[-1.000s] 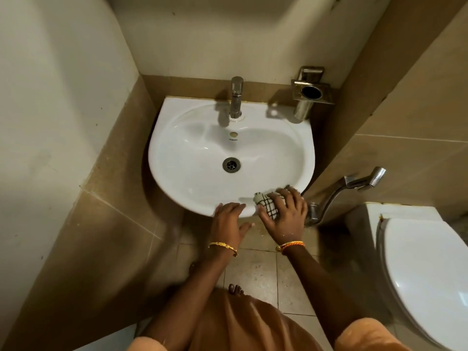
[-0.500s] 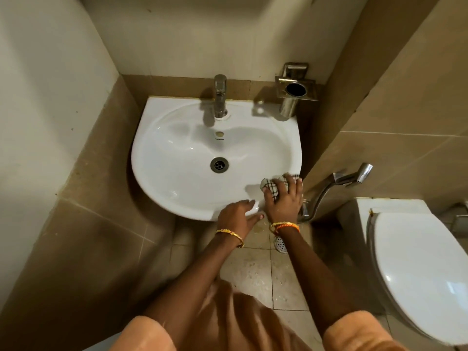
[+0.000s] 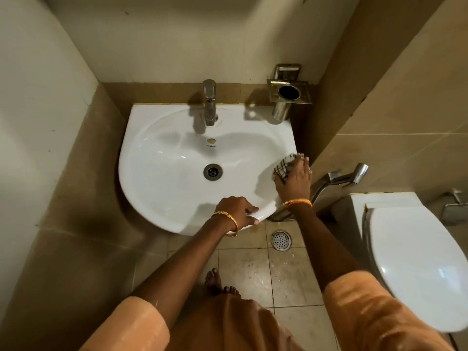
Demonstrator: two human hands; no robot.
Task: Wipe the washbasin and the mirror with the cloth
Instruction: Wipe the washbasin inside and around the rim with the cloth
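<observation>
One washbasin (image 3: pixel 164 173), one cloth (image 3: pixel 283 167), two hands at work. White and glossy, the washbasin, rounded at the front and straight along the back wall, with one round metal drain (image 3: pixel 213 172) in the middle of the bowl and one overflow hole (image 3: pixel 211 141) beneath the single chrome tap (image 3: pixel 210 102). Tiny lettering under that hole, too small to read. Checked in dark lines on white, the cloth, bunched up on the right rim of the washbasin, near the tiled side wall. Pressed flat on top of it, the right hand (image 3: pixel 295 177), fingers (image 3: pixel 302 160) close together and laid over the fabric, tips slightly blurred. Resting on the front rim, the left hand (image 3: pixel 236 209), fingers curled over the edge and thumb underneath, gripping the lip of the basin. One gold bangle (image 3: pixel 229 219) on the left wrist, gold and orange bands (image 3: pixel 297 202) on the right. One steel holder (image 3: pixel 288 91) fixed on the back wall at the right corner, one spray nozzle (image 3: pixel 354 173) on the side wall, one floor drain (image 3: pixel 281 239) in the tiles below, one white toilet (image 3: pixel 415 262) with lid down at far right. No mirror in view.
</observation>
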